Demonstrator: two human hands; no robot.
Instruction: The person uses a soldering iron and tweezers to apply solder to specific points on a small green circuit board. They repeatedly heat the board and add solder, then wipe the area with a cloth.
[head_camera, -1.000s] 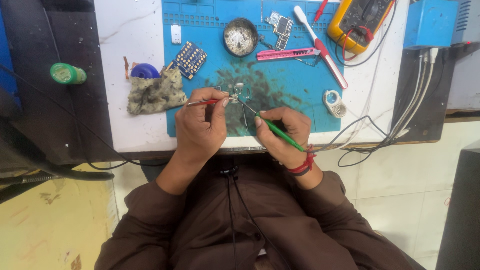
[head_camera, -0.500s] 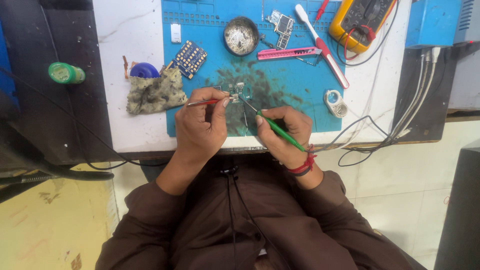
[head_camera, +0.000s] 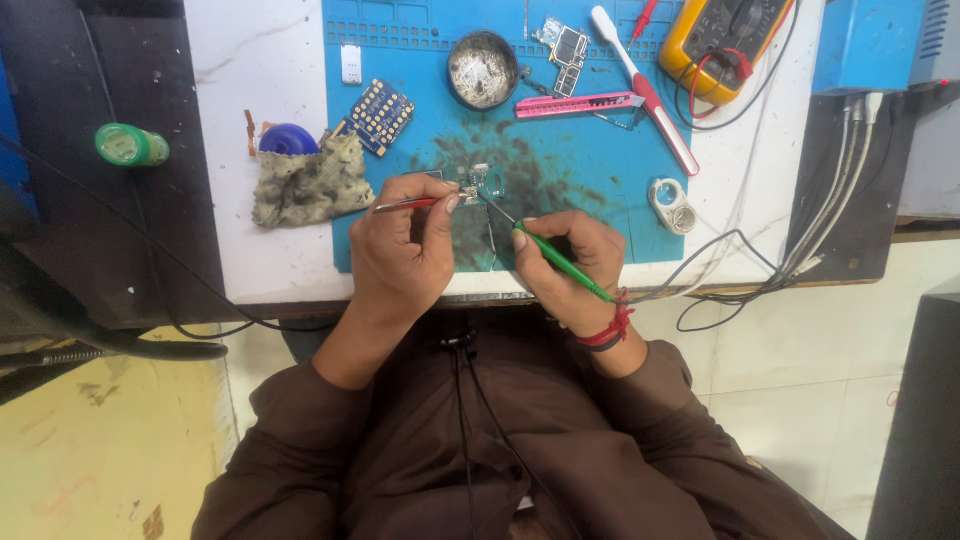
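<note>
Hardly anything differs from a second ago: both hands stay bent over the small circuit part (head_camera: 472, 183) on the blue mat (head_camera: 600, 200). The left hand (head_camera: 400, 250) pinches red-handled tweezers (head_camera: 405, 204), tips at the part just beyond its fingertips. The right hand (head_camera: 565, 265) clenches a green-handled tool (head_camera: 560, 260), whose tip touches the part.

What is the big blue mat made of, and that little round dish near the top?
The blue mat looks like soft rubber or silicone: matte, moulded little compartments along its top edge, dark smudges in the middle. The round dish seems to be metal, with a dark rim; its inside looks grey and crusty, so its finish is hard to tell.
</note>
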